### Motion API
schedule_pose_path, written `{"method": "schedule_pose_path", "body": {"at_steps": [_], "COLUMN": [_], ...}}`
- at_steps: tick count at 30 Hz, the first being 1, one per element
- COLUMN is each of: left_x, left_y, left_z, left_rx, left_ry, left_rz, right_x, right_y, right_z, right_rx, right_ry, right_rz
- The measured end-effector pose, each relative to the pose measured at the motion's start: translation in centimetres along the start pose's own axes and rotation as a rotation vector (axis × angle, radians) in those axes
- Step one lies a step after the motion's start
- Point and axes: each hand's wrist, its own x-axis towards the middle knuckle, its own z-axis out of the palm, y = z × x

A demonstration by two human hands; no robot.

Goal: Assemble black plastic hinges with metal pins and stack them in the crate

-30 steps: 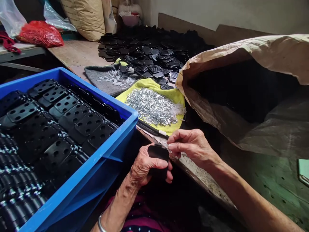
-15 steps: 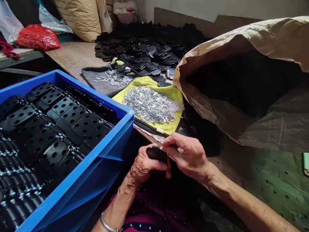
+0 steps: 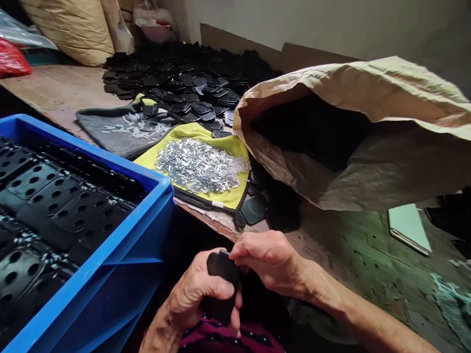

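Note:
My left hand (image 3: 200, 284) is closed around a black plastic plate (image 3: 222, 267) with rounded corners, thumb across its face. The thumb and fingertips of my right hand (image 3: 263, 257) are pinched at the upper right edge of that plate. What the right fingertips grip is too small and covered to make out. Beyond the hands, a heap of short shiny metal pins (image 3: 196, 166) lies on a yellow cloth (image 3: 184, 131). To its left, small whitish pieces (image 3: 138, 126) are scattered over a grey cloth (image 3: 97, 128).
On the left stands a blue crate (image 3: 121, 240) filled with black perforated plates (image 3: 61, 189). A big pile of black plates (image 3: 172, 73) covers the back of the table. A wide-mouthed brown sack (image 3: 272, 157) takes up the right, near a pale green flat object (image 3: 408, 228).
The view has swung rightward, so the crate, cloths and sack appear farther left. Both hands sit lower in view, still together on the black plate, with the right fingertips at its upper edge.

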Motion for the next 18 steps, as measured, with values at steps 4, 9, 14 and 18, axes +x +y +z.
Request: {"method": "schedule_pose_path", "body": {"at_steps": [4, 9, 14, 18], "left_x": [-0.5, -0.6, 0.1, 0.4], "left_y": [-1.2, -1.5, -1.7, -2.0], "left_z": [0.9, 1.9, 1.5, 1.2], "left_rx": [0.021, 0.224, 0.311, 0.236], "left_ry": [-0.010, 0.025, 0.038, 0.057], "left_rz": [-0.078, -0.116, -0.061, -0.105], "right_x": [-1.5, -2.6, -2.1, -1.3], "right_y": [-0.7, -1.0, -0.5, 0.1], "right_z": [0.6, 1.5, 0.9, 0.3], "right_rx": [0.022, 0.074, 0.187, 0.281], "right_ry": [0.018, 0.082, 0.021, -0.089], "right_rz": [0.030, -0.058, -0.131, -0.039]}}
